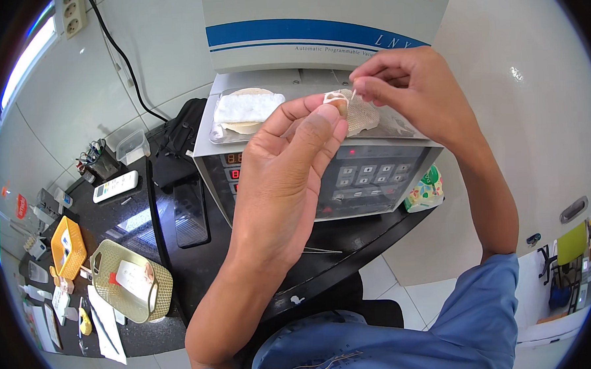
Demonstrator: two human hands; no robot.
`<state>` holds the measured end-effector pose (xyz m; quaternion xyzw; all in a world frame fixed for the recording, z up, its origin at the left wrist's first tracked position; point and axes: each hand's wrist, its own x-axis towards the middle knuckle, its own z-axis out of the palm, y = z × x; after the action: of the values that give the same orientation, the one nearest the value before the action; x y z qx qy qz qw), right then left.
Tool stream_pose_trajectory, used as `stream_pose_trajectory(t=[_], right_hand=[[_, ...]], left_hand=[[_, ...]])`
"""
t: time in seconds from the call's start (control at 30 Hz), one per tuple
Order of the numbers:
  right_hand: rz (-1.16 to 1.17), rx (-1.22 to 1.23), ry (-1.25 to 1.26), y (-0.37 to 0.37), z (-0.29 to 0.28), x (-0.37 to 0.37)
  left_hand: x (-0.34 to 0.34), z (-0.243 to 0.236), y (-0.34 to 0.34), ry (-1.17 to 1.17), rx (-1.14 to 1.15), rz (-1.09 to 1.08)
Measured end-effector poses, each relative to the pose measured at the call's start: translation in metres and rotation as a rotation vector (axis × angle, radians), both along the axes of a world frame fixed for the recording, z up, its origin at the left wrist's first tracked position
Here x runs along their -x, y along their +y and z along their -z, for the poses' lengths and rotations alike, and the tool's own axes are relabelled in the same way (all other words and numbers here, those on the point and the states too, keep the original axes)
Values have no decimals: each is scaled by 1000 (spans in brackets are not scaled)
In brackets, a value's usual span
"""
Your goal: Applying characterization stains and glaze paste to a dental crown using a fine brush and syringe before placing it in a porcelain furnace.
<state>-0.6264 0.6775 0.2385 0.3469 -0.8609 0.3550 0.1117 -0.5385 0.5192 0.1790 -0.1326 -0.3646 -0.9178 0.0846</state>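
My left hand [288, 158] is closed, thumb against fingers, around a small white, curved, ring-like piece [335, 97] with a tan part below it. It is too small to name its kind. Just to its right, my right hand [403, 91] pinches a thin, pale, pin-like bit [353, 95] between thumb and forefinger, close to the white piece. Both hands are raised over the front of a grey machine [374, 174] with red digits and buttons. Behind them, on its metal top, lie a white fibrous pad [249, 109] on a round beige disc and a beige honeycomb plate [364, 119].
The machine's blue-striped upper housing [289, 36] rises behind. On the black counter at left are an olive basket [158, 296], a yellow basket [79, 250], a white remote control [116, 187], a pen holder [103, 163] and a black bag [184, 136]. A floral tissue pack [426, 191] sits right of the machine.
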Motion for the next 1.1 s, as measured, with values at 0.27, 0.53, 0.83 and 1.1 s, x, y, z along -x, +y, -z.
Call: stream_pose_trajectory(t=[0.27,0.53,0.83,1.1], right_hand=[[-278,260,-295,-11,44,-79],[-322,400,-460,-81,162,-124],[-308,368,-357,-111,189,-134],[-364,301,-226,-114,190,-125]], left_hand=[[-53,30,-30,175,95,-317],[-113,116,-50,-235,-279,-377],[-109,144,-61,-241,-537,-325],[-103,145,-67,-248,-512,-313]])
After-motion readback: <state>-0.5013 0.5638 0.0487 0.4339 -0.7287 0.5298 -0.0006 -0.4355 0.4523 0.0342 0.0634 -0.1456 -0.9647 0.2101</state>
